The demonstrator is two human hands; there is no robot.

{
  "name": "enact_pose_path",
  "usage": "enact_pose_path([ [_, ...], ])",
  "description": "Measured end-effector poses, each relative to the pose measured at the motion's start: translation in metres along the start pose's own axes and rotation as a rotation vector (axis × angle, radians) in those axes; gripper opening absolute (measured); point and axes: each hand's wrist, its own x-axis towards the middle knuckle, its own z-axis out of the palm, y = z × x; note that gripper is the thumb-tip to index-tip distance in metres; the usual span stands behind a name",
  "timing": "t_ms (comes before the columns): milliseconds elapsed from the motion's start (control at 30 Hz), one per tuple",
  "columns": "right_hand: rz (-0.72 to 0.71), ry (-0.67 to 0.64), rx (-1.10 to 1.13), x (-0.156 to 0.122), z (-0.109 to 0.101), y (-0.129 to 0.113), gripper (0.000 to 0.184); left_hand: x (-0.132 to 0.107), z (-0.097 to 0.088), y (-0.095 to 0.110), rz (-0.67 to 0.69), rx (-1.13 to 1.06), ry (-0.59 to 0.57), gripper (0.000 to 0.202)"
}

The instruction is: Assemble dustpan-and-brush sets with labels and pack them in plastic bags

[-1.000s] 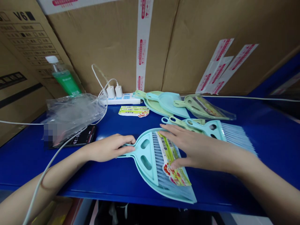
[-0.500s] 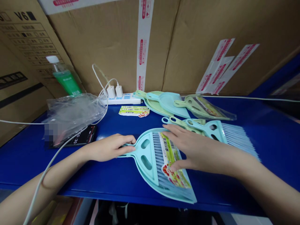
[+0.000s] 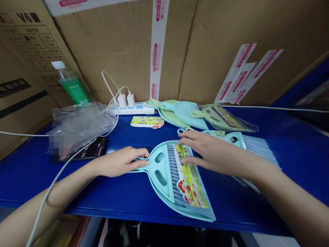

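Observation:
My left hand (image 3: 130, 159) is closed around the stacked handles of a light-blue dustpan (image 3: 209, 212) and a matching brush (image 3: 160, 171) that lies in it. A printed yellow-green card (image 3: 192, 185) rests across the grey-blue bristles. Over the card's far end my right hand (image 3: 196, 147) has its fingers apart, the fingertips at or just above the card; whether they touch it I cannot tell. Behind that hand lie more brushes, one with blue bristles (image 3: 259, 147), partly covered by my forearm.
Further back lie green and blue dustpans (image 3: 189, 111) and a bagged green set (image 3: 226, 116). Spare cards (image 3: 146, 121) sit before a power strip (image 3: 140, 109) with chargers. Left are crumpled plastic (image 3: 84, 118), a black box (image 3: 89, 149), a green bottle (image 3: 74, 89) and a cable crossing my left arm.
My right hand has moved from the middle of the card toward its far end, so more of the card shows. My left hand stays on the handles.

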Motion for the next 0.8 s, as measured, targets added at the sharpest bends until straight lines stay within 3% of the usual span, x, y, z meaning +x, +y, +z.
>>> enact_pose_path([
  [100, -0.020, 0.039, -0.049, 0.003, 0.003, 0.002, 0.023, 0.000, 0.000, 0.000, 0.004, -0.009, 0.000, 0.028],
  [267, -0.036, 0.082, -0.145, 0.006, 0.008, 0.005, 0.026, -0.001, 0.000, 0.001, -0.001, -0.007, 0.008, 0.027],
  [800, -0.042, 0.028, -0.143, 0.010, 0.010, 0.005, 0.024, 0.000, -0.001, 0.001, 0.005, -0.013, 0.011, 0.026],
])
